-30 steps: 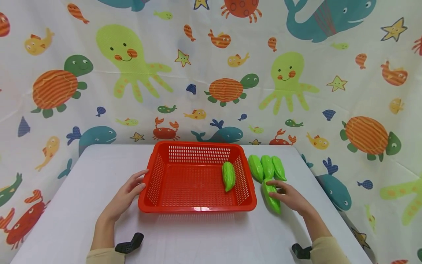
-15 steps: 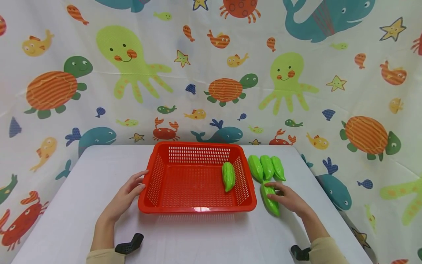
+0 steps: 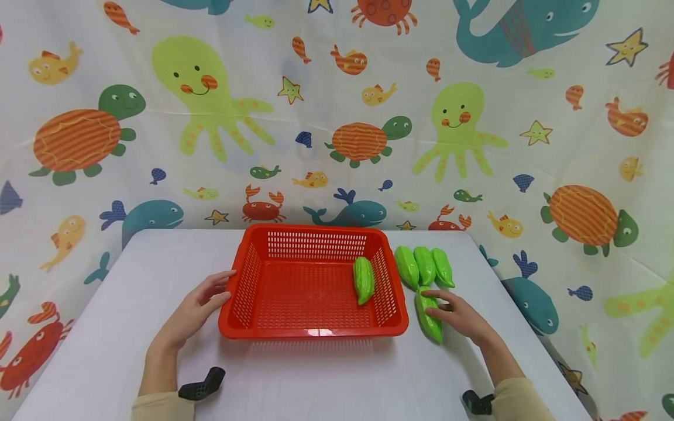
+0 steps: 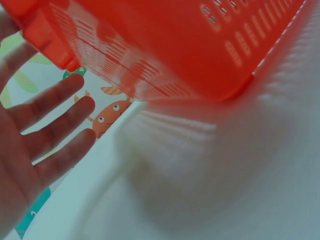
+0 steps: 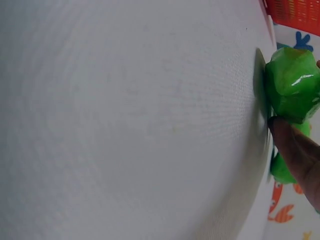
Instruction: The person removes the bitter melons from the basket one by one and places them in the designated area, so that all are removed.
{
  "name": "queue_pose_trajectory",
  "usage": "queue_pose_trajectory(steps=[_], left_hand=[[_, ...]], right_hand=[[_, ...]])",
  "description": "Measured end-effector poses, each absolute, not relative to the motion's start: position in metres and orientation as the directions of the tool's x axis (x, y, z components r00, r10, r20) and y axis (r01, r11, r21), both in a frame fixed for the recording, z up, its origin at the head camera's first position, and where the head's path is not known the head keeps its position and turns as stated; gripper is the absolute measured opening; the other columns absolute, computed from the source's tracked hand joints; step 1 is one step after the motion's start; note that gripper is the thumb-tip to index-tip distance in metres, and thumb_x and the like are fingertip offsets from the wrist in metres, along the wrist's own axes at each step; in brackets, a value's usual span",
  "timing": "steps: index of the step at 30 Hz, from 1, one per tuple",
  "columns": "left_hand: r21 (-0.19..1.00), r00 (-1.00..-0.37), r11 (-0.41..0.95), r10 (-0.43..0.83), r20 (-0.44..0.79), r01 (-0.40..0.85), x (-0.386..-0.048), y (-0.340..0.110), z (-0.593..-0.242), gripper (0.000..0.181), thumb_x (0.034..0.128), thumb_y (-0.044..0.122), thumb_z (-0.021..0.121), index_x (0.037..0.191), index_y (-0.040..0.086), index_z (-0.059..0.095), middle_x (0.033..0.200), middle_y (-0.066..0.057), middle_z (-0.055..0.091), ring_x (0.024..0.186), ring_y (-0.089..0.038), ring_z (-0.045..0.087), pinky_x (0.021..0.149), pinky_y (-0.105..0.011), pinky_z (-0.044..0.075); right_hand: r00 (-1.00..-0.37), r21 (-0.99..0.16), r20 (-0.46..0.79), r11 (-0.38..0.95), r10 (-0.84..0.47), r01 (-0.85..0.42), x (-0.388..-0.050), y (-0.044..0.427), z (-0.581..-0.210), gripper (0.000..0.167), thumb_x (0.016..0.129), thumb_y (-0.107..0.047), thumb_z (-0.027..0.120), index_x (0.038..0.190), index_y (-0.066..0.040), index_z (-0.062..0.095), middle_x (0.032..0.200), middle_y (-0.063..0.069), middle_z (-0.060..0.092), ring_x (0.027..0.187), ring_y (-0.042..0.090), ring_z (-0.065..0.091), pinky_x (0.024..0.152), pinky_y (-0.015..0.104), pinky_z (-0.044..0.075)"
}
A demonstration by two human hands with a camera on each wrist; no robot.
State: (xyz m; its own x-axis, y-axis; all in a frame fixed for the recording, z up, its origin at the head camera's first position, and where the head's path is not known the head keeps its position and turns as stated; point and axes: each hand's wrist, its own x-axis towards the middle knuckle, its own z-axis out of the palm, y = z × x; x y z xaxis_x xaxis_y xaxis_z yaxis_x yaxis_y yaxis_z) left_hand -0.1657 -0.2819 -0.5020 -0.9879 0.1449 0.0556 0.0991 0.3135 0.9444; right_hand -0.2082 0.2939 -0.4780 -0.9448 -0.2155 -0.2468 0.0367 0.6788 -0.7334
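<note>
A red plastic basket [image 3: 313, 333] stands on the table, with one green bitter melon [image 3: 363, 280] lying inside near its right wall. At the basket's left rim is my left hand [image 3: 189, 309]; its fingers are spread and loosely extended in the left wrist view, and the tips at or beside the rim. My right hand [image 3: 459, 316] holds another bitter melon [image 3: 432, 328] to the right of the basket, fingers over its top and thumb against its side. The right wrist view shows the end of this bitter melon [image 5: 292, 85] close up beside a finger or thumb [image 5: 295, 152].
Three more bitter melons [image 3: 424, 266] lie side by side behind the held one, right of the basket. The white table [image 3: 316, 380] ends at a curtain [image 3: 316, 70] printed with sea animals. Black wrist cameras [image 3: 202, 385] jut from both wrists.
The bitter melon under my right hand has turned slightly, its near end swinging left. One melon behind has shifted slightly left. My left hand stays by the basket rim.
</note>
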Motion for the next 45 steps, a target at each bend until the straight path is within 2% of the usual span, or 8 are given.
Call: queue_pose_trajectory(steps=[6,13,23,34,45], left_hand=[[0.942,-0.988,0.322,0.147,0.052,0.098,-0.165,-0.282,-0.5,0.058,0.0972,0.035,0.059,0.15,0.023,0.038,0.145,-0.01,0.044,0.128,-0.035,0.042,0.092,-0.056,0.05],[0.942,-0.988,0.323,0.15,0.046,0.093,-0.164,-0.282,-0.499,0.06,0.0961,0.035,0.06,0.15,0.022,0.037,0.145,-0.012,0.043,0.129,-0.037,0.041,0.092,-0.056,0.05],[0.94,-0.985,0.323,0.16,0.063,0.112,-0.166,-0.283,-0.501,0.058,0.0968,0.032,0.06,0.15,0.021,0.038,0.144,-0.014,0.044,0.129,-0.039,0.041,0.091,-0.056,0.05],[0.94,-0.986,0.321,0.156,0.064,0.112,-0.165,-0.282,-0.5,0.06,0.0958,0.033,0.061,0.15,0.023,0.037,0.145,-0.012,0.043,0.129,-0.038,0.043,0.091,-0.055,0.051],[0.941,-0.987,0.325,0.154,0.045,0.093,-0.165,-0.283,-0.499,0.061,0.096,0.035,0.06,0.151,0.022,0.036,0.145,-0.015,0.043,0.129,-0.04,0.042,0.092,-0.056,0.05]], right_hand=[[-0.942,-0.721,-0.251,0.692,-0.222,0.028,-0.208,0.296,-0.473,0.053,0.093,-0.037,0.066,0.141,-0.018,0.053,0.147,0.019,0.042,0.127,0.047,0.045,0.093,0.054,0.05],[-0.937,-0.705,-0.232,0.708,-0.261,-0.022,-0.211,0.302,-0.452,0.059,0.095,-0.033,0.063,0.146,-0.01,0.045,0.147,0.024,0.041,0.125,0.045,0.048,0.093,0.056,0.05],[-0.982,-0.697,-0.144,0.717,-0.124,0.011,-0.221,0.296,-0.421,0.068,0.095,-0.046,0.059,0.147,-0.005,0.04,0.148,0.023,0.04,0.131,0.043,0.043,0.098,0.059,0.045],[-1.0,-0.791,-0.029,0.612,-0.007,0.019,-0.225,0.273,-0.396,0.071,0.094,-0.053,0.056,0.149,-0.01,0.039,0.15,0.017,0.039,0.134,0.037,0.041,0.104,0.059,0.038],[-0.999,-0.792,0.043,0.609,-0.017,-0.044,-0.233,0.249,-0.378,0.07,0.094,-0.051,0.059,0.15,-0.014,0.038,0.15,0.013,0.041,0.133,0.034,0.044,0.102,0.055,0.043]])
